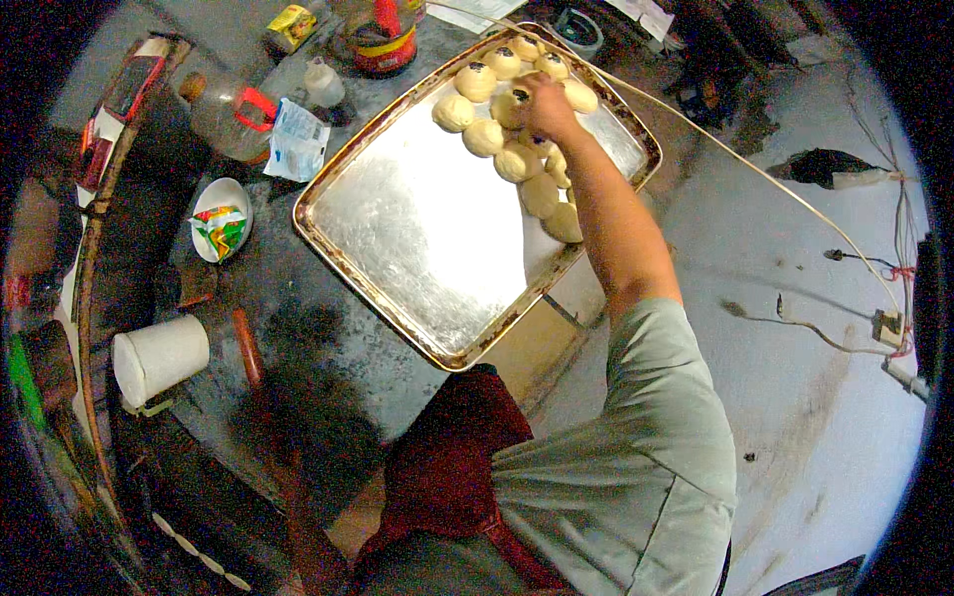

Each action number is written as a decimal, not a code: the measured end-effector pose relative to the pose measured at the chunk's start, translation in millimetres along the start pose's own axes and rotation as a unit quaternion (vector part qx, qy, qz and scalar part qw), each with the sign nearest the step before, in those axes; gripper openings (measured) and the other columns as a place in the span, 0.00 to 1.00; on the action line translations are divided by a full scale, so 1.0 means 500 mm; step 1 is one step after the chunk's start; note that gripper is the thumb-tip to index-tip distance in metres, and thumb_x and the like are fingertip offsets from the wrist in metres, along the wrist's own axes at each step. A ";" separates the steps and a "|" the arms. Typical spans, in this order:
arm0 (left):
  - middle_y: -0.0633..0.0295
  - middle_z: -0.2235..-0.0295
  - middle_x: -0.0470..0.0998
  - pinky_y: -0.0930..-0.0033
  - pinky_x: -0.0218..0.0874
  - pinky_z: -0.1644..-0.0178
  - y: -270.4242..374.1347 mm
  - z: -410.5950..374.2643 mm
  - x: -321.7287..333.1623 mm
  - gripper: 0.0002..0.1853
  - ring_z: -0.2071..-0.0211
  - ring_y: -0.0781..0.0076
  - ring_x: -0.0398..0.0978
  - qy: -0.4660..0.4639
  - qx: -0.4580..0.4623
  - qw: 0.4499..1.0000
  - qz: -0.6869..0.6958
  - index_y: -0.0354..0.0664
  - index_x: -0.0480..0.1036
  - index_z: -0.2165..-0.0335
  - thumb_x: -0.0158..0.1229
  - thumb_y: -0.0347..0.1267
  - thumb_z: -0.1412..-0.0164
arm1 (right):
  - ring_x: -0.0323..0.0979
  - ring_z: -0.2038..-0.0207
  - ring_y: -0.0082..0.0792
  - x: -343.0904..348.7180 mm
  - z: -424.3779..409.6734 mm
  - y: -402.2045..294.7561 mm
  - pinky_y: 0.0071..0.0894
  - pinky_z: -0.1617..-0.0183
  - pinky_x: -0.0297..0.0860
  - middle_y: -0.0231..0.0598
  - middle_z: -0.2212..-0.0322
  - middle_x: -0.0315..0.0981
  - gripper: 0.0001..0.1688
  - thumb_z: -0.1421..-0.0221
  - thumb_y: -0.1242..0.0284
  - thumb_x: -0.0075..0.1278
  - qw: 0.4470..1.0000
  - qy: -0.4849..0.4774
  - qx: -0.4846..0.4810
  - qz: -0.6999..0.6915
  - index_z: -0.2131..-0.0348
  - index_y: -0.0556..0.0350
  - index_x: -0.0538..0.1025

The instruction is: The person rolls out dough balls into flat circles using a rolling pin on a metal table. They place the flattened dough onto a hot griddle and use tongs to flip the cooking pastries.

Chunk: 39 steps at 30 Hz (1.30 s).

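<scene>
A large metal baking tray with a browned rim lies at an angle before me. Round pale dough balls are grouped towards its far and right side. Several of them, such as the far dough ball, carry dark specks like seeds on top; others are plain. My right hand is over the group with its fingers bent down at a dark-topped ball. Whether anything is pinched in the fingertips cannot be made out. The forearm hides some of the dough. My left hand is out of view.
Left of the tray are a clear plastic jug with a red handle, a blue-white packet, and a white bowl holding a colourful packet. A white lidded container lies nearer. A pale cord crosses the tray's far corner.
</scene>
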<state>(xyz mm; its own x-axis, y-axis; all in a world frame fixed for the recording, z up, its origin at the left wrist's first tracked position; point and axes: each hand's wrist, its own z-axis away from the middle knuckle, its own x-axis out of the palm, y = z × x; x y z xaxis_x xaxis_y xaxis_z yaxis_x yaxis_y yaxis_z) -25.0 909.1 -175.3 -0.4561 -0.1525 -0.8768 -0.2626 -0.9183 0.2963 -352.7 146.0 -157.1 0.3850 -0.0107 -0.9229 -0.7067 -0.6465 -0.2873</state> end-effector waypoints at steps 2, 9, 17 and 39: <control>0.46 0.52 0.70 0.53 0.61 0.47 0.018 0.019 0.010 0.33 0.53 0.49 0.70 -0.007 -0.007 1.000 -0.002 0.37 0.58 0.44 0.61 0.33 0.46 | 0.65 0.46 0.53 0.015 -0.017 -0.029 0.45 0.43 0.66 0.46 0.46 0.65 0.33 0.58 0.71 0.59 0.996 -0.070 0.000 0.051 0.49 0.49 0.72; 0.47 0.47 0.67 0.55 0.58 0.44 0.013 0.059 0.014 0.33 0.49 0.50 0.68 -0.014 -0.029 0.999 -0.006 0.36 0.58 0.43 0.60 0.33 0.44 | 0.63 0.49 0.58 -0.001 -0.037 -0.080 0.48 0.47 0.69 0.44 0.51 0.68 0.27 0.55 0.74 0.54 0.965 -0.220 -0.011 0.142 0.52 0.47 0.73; 0.48 0.43 0.64 0.57 0.56 0.40 0.044 0.120 0.013 0.33 0.44 0.52 0.65 -0.024 -0.039 0.999 0.021 0.34 0.57 0.41 0.59 0.33 0.41 | 0.67 0.51 0.50 0.026 -0.053 -0.024 0.49 0.45 0.62 0.47 0.57 0.72 0.26 0.58 0.71 0.55 0.954 -0.213 -0.104 0.185 0.54 0.50 0.75; 0.50 0.62 0.74 0.56 0.66 0.56 -0.171 0.357 0.064 0.29 0.61 0.56 0.74 0.085 -0.099 0.956 0.263 0.34 0.62 0.48 0.60 0.39 0.42 | 0.64 0.52 0.51 0.034 0.598 -1.091 0.48 0.55 0.70 0.43 0.51 0.66 0.17 0.51 0.70 0.50 0.811 -0.298 -0.504 -0.005 0.60 0.55 0.78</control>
<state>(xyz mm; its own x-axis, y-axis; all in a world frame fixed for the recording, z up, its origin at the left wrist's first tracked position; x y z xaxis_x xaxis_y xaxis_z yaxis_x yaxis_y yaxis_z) -169.0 1048.2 -161.0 -0.3321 -0.6538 -0.6799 0.1394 -0.7469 0.6502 -138.1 726.4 -92.6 -0.1798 0.1758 -0.9679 0.2535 -0.9424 -0.2183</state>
